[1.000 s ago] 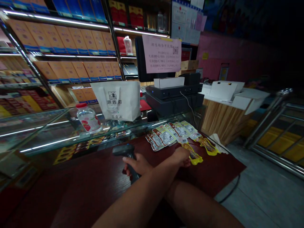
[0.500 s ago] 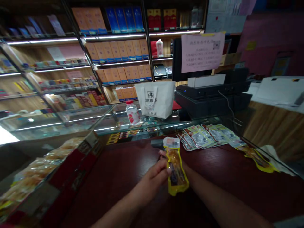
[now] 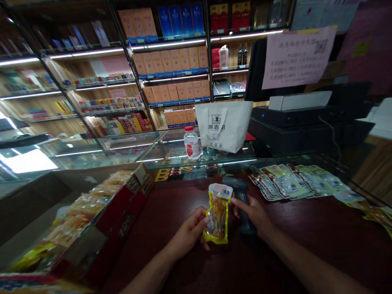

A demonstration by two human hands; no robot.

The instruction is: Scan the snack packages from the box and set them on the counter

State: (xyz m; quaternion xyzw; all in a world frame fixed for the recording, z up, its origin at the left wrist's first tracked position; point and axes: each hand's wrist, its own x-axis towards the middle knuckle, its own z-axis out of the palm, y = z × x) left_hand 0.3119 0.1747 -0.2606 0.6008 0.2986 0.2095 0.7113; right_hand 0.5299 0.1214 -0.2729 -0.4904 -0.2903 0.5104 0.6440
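Note:
My left hand is closed on the left edge of a vacuum-packed meat snack, a clear pouch with a yellow border and brown contents, held upright over the counter. My right hand wraps around the handle of a dark handheld barcode scanner, just right of the pouch. The right index finger reaches toward the pouch's upper right edge; I cannot tell whether they touch. Part of the left fingers is hidden behind the pouch.
Flat snack packets lie overlapped at the right. An open carton of pouches stands at the left. Behind are a red-capped bottle, a white bag and a monitor with a pink notice, on or beyond the glass case.
The scanner and my right hand, mostly behind the pouch before, now show at its right. The pouch stands more upright and a little further left. The view has turned left.

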